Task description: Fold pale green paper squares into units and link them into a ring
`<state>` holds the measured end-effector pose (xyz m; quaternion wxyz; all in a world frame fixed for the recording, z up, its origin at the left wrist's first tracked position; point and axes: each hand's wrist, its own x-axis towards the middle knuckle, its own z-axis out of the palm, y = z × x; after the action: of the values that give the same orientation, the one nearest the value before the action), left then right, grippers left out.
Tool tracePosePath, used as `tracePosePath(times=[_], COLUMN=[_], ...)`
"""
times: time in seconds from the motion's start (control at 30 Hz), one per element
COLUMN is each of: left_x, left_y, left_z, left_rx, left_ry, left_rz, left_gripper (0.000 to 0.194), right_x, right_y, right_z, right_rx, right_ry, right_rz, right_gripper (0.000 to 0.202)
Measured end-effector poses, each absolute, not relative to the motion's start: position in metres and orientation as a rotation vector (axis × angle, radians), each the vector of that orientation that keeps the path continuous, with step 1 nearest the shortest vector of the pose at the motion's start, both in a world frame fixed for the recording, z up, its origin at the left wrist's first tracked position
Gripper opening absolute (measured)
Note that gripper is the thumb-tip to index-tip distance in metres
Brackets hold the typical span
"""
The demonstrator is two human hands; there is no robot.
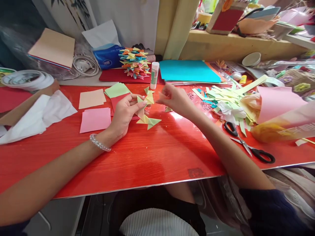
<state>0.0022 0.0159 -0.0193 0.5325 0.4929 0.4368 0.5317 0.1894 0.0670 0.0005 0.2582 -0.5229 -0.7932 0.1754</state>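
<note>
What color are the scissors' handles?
The scissors' handles are black; the head view, the only one, shows them clearly at the right.

Left hand (123, 113): its fingers cover part of the folded yellow-and-green paper piece (150, 122), so I cannot see its full shape. Right hand (178, 101): fingertips curled; I cannot tell whether they pinch anything. Lettering on the white-and-green cylindrical glue stick (154, 76): too small for me to read. Translucent plastic packet with yellow end (283, 126): blurred, cut off at right. Dark blue cloth sleeve (273, 209), right arm: cut by bottom edge.
</note>
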Motion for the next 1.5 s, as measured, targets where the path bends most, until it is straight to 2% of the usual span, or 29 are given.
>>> tracePosePath(times=[0.1,0.2,0.27,0.43,0.63,0.77,0.87,1.07,1.2,1.5], left_x=[0.002,0.003,0.004,0.003,0.000,-0.004,-0.004,-0.004,-0.004,-0.001], left_y=[0.016,0.012,0.006,-0.007,-0.006,-0.005,-0.008,-0.013,-0.015,-0.020], left_z=[-0.019,-0.018,-0.018,-0.019,-0.019,-0.018,-0.017,-0.016,-0.016,-0.016], left_rx=[1.177,1.182,1.192,1.200,1.159,1.122,1.109,1.127,1.151,1.238], left_ry=[1.001,1.019,1.048,1.083,1.069,1.076,1.059,1.031,1.024,0.989], left_rz=[1.271,1.269,1.251,1.178,1.182,1.113,1.092,1.124,1.168,1.258], left_gripper=[0.029,0.039,0.042,0.032,0.025,0.023,0.023,0.024,0.025,0.023], right_x=[0.199,0.207,0.210,0.206,0.201,0.202,0.201,0.193,0.189,0.183], right_y=[0.050,0.034,0.028,0.022,0.018,0.016,0.016,0.012,0.009,-0.002], right_z=[0.010,0.014,0.012,0.001,0.005,0.007,0.005,0.003,0.003,0.006], right_rx=[-1.352,-1.258,-1.198,-1.060,-1.009,-1.006,-1.002,-1.015,-1.007,-0.880], right_ry=[-1.979,-1.873,-1.813,-1.737,-1.747,-1.729,-1.723,-1.770,-1.631,-1.638], right_rz=[0.556,0.824,0.981,1.227,1.434,1.458,1.435,1.302,1.292,1.280], right_gripper=[0.027,0.036,0.033,0.026,0.030,0.036,0.032,0.028,0.034,0.024])
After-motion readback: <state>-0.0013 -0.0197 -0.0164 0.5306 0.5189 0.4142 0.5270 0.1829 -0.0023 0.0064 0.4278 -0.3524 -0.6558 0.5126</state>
